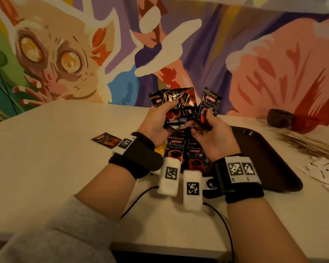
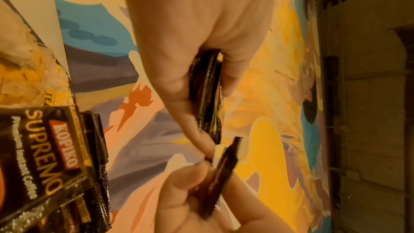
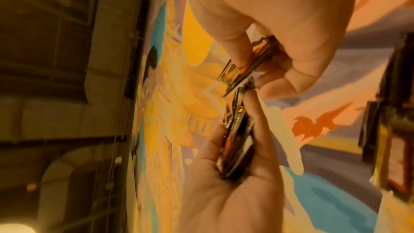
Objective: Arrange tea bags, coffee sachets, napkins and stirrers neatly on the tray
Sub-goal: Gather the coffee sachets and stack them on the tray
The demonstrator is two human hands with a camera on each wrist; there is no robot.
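Left hand [image 1: 156, 124] gripping stack of Kopiko coffee sachets [image 1: 179, 105]; right hand [image 1: 211, 137] pinching single sachet [image 1: 208, 107]. Both hovering over more sachets [image 1: 186, 152] lying at brown tray [image 1: 264, 158] left edge, worktop [image 1: 46, 158] middle.

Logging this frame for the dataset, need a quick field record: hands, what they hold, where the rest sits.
left hand: grips a fan of coffee sachets
right hand: pinches one sachet
loose sachet: flat on table, left of the hands
sachet pile: lies under the hands
tray: dark, right of the pile
stirrers: bundle on table beyond tray
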